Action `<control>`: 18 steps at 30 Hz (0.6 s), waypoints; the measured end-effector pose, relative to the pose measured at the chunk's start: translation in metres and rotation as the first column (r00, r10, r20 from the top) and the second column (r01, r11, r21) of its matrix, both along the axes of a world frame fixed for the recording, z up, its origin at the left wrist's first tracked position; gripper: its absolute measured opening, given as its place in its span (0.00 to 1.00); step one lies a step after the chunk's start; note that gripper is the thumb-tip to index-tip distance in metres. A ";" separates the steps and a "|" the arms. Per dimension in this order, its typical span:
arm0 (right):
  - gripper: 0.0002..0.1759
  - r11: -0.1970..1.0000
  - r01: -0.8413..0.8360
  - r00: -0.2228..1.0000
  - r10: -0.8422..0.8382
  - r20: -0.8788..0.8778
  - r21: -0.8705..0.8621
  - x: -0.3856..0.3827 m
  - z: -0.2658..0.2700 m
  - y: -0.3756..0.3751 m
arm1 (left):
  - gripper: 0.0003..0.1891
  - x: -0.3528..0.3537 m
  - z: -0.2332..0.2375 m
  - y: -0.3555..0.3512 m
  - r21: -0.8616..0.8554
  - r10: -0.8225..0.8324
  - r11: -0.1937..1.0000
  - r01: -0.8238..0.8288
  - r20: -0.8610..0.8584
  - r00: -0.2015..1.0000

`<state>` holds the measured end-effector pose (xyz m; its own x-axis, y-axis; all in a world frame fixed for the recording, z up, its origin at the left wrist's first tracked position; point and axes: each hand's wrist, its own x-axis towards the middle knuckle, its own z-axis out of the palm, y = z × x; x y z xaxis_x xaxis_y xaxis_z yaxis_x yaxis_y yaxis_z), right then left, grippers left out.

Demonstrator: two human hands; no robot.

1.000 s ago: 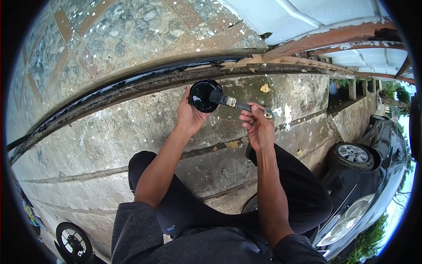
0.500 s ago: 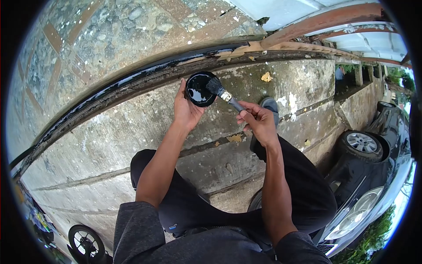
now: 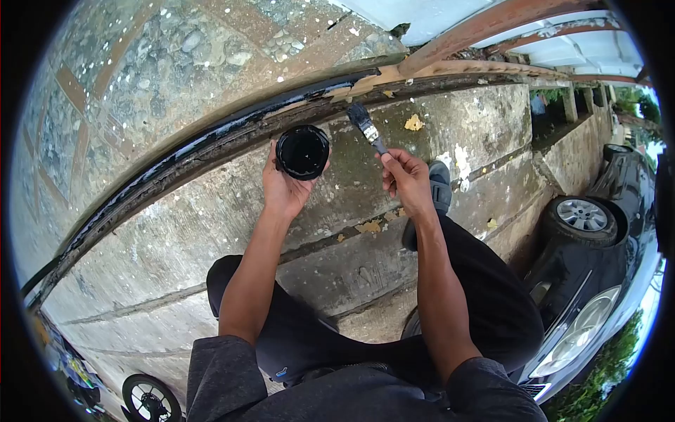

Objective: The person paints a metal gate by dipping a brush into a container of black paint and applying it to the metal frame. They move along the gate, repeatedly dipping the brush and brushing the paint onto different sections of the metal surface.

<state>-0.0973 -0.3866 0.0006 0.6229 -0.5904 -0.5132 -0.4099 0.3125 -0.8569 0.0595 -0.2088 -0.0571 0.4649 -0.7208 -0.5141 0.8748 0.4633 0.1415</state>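
Observation:
My left hand [image 3: 287,190] is wrapped round a small can of black paint [image 3: 303,152], its open top facing me. In my right hand [image 3: 406,177] I grip a paintbrush [image 3: 367,128] by its handle. Black paint coats the bristles, which point up and left, apart from the can and near the rail. A long rail [image 3: 239,121] runs past just beyond both hands. Wet, shiny black covers its left stretch, while the part to the right [image 3: 436,69] is bare tan-brown.
A stone-patterned wall [image 3: 176,56] rises beyond the rail. Reddish-brown pipes [image 3: 492,28] stand at upper right. Paint-flecked concrete [image 3: 176,232] lies under me. A dark car [image 3: 590,281] is parked on the right, and a spoked wheel [image 3: 150,399] shows at lower left.
The paintbrush has left the can's rim and moved up toward the rail in my right hand. My left hand has shifted slightly left and down with the can.

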 end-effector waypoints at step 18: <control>0.08 0.941 0.338 0.940 -0.339 -0.029 -0.036 0.042 -0.045 -0.040 | 0.30 -0.007 0.012 0.028 0.084 -0.100 0.992 0.096 0.040 0.994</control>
